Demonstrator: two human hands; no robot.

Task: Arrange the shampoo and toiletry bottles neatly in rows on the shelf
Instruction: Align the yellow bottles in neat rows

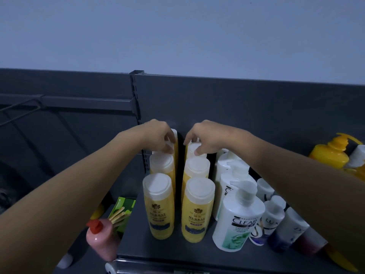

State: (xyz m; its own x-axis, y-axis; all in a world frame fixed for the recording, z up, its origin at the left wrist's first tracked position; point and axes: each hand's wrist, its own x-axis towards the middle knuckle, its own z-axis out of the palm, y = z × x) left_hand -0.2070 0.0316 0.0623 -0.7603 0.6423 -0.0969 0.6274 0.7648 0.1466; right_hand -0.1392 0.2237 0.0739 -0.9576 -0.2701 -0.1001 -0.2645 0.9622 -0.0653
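The yellow herbal bottles stand upright at mid-frame on the dark shelf, long axes vertical, white caps up, labels facing me, in two files running back to the rear panel. My left hand pinches the cap of the rearmost left bottle; my right hand pinches the rearmost right one. I judge I should nudge each gently back and keep the gap between files even. White Clear bottles stand just right of them.
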